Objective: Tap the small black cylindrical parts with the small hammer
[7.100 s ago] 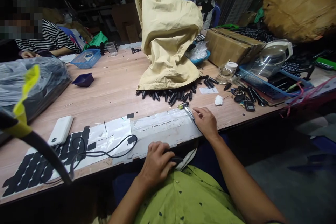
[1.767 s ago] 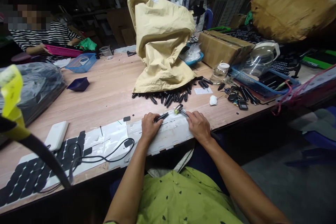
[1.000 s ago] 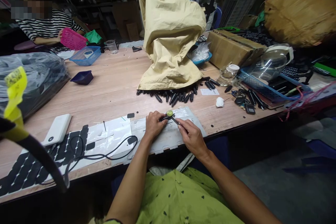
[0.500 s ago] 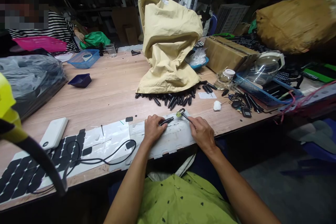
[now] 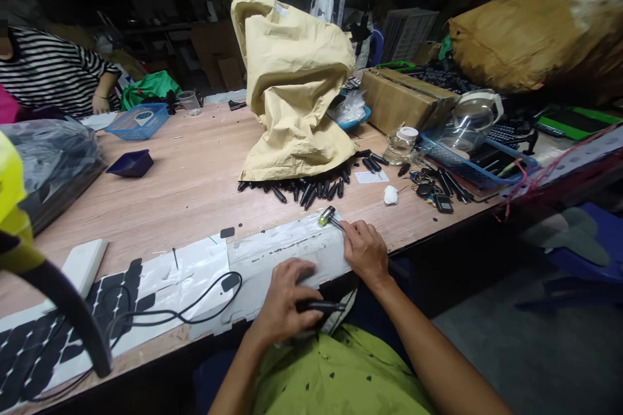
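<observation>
My left hand [image 5: 292,298] is at the table's front edge, above my lap. A slim black tapered part [image 5: 321,305] lies between its thumb and curled fingers, pointing right. My right hand [image 5: 366,250] rests at the right end of the white board and grips a small hammer [image 5: 335,223] by its handle. The hammer's head has one yellow-green face and lies low over the board [image 5: 292,240]. Several similar black parts [image 5: 311,193] are piled on the table beyond, partly under a big beige sack [image 5: 296,104].
To the left lie a white power bank [image 5: 85,266], a black cable [image 5: 195,308] and a dark blue tray [image 5: 131,163]. A lidded glass jar [image 5: 400,148], keys [image 5: 431,191] and a blue basket [image 5: 487,172] stand right. A person in a striped top [image 5: 53,71] sits across the table.
My left hand has moved from the board toward me and down past the table edge, carrying the black part. My right hand still holds the hammer over the board. The view has shifted slightly.
</observation>
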Demonstrator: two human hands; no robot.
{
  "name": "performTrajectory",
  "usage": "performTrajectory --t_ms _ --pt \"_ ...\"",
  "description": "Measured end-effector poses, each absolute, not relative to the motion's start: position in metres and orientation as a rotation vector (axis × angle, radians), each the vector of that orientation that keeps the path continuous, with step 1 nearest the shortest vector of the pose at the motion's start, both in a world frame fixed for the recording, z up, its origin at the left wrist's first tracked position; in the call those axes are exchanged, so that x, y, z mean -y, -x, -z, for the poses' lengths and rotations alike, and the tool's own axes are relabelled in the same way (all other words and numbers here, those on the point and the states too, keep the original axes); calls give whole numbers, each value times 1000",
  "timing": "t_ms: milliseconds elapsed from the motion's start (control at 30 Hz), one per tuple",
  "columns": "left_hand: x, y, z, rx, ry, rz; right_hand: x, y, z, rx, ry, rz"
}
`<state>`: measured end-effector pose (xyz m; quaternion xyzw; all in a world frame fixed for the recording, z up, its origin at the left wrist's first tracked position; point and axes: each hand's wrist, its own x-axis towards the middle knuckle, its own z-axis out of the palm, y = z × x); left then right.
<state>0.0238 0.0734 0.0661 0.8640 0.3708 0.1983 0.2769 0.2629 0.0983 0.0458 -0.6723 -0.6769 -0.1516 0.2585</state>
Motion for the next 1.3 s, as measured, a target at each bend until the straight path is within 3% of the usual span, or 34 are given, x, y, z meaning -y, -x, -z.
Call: performTrajectory --t_ms 167,367,600,833,1033,1300 --pt "-33 -27 -49 -1140 -2574 -464 -97 -264 -46 1842 1818 436" --pt "-43 -30 -67 -1156 -2350 -555 -99 -265 -44 1840 1788 453" --pt "-155 -52 -100 -1675 -1682 -869 -101 -265 -40 1844 1771 483" --pt "-248 -78 -110 -2146 -1488 -598 -102 -267 -36 1848 1753 419" --pt "-223 -60 -102 -2153 -1516 -468 -102 -263 -38 1842 1783 509" --pt "-164 -54 -82 -1753 -1953 -619 -102 -268 -40 1845 1791 395"
